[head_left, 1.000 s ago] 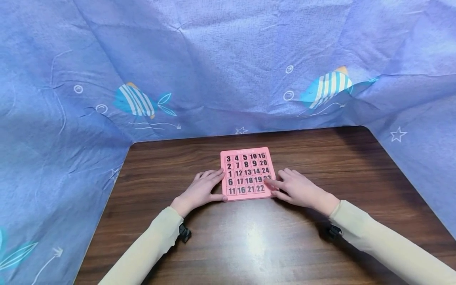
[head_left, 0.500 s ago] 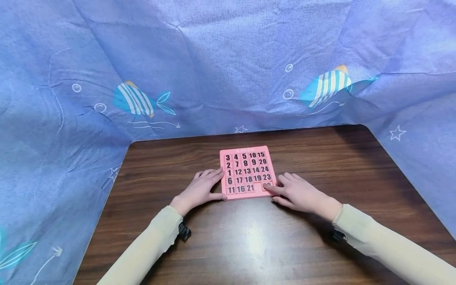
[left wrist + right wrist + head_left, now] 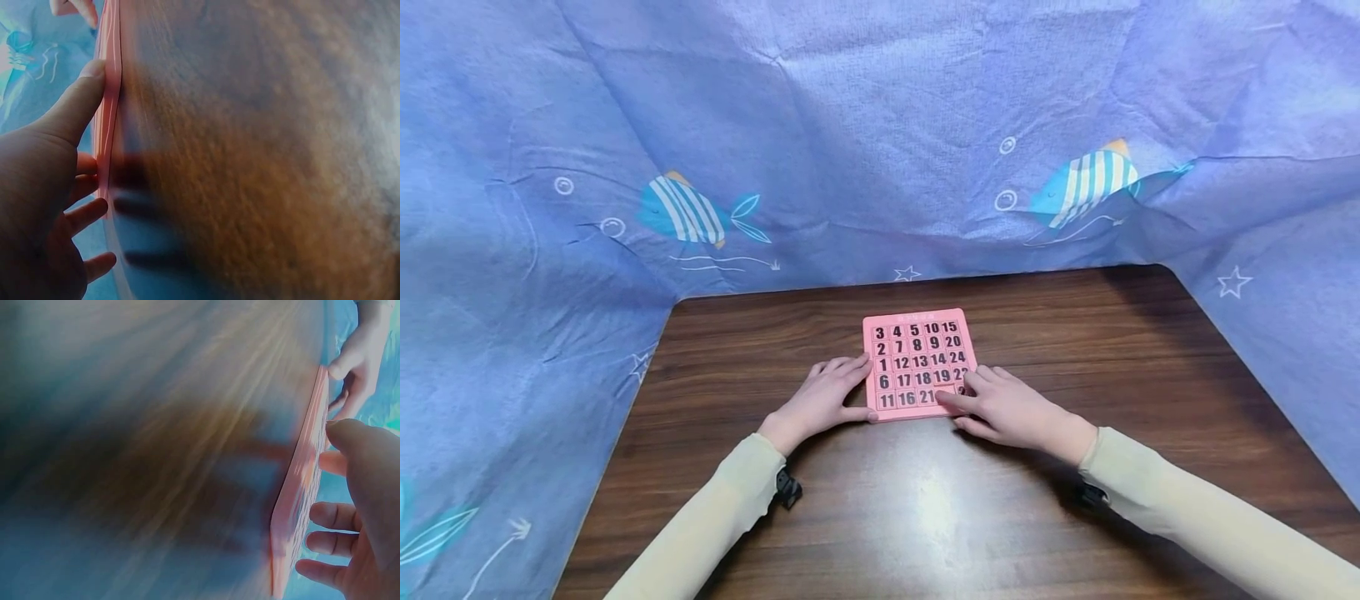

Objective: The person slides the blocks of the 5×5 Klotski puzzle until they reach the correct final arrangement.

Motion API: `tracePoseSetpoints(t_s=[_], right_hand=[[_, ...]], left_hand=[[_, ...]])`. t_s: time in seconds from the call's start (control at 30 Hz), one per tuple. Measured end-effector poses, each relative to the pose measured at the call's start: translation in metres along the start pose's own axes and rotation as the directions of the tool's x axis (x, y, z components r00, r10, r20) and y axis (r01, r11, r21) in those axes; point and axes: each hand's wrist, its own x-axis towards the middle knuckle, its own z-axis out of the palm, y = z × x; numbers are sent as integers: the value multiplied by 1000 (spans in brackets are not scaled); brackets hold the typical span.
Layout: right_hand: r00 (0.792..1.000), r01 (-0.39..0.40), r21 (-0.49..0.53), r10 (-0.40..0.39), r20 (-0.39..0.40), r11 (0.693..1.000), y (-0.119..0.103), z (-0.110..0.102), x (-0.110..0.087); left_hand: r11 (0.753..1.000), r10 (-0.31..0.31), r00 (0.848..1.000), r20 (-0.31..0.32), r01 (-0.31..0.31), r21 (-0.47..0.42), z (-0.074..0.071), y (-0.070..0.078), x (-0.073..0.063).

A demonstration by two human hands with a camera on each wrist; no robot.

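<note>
You're kinda resting a loose left grip (image 3: 822,395) against the left edge of that pink number board (image 3: 913,372) just below mid-frame, while your unclenched right grip (image 3: 1003,407) is covering its lower right, index finger (image 3: 952,401) pointing left at the 21 tile (image 3: 927,397).

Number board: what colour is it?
The number board is pink with black numbers, best in the head view.

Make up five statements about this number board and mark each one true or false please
1. The left grip touches the pink board. True.
2. The board stands upright. False: it lies flat on the brown table.
3. The top row reads 3, 4, 5, 10, 15. True.
4. The right grip reaches for the top row. False: its index finger is at the bottom row, beside 21.
5. Number 24 is the bottom-left tile. False: 11 is.
</note>
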Motion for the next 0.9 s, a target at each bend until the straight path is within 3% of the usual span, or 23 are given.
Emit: tracePoseSetpoints(t_s=[0.23, 0.67, 0.9], right_hand=[[999, 28, -24, -27, 19, 999, -9, 5, 13], [1000, -19, -44, 19, 7, 999, 3, 1, -13], [1000, 28, -24, -27, 13, 999, -8, 4, 10]], left_hand=[[1000, 4, 1000, 0, -4, 9, 2, 1, 2], [1000, -3, 1000, 7, 3, 2, 1, -1, 0], [1000, -5, 1000, 12, 5, 0, 0, -1, 1]])
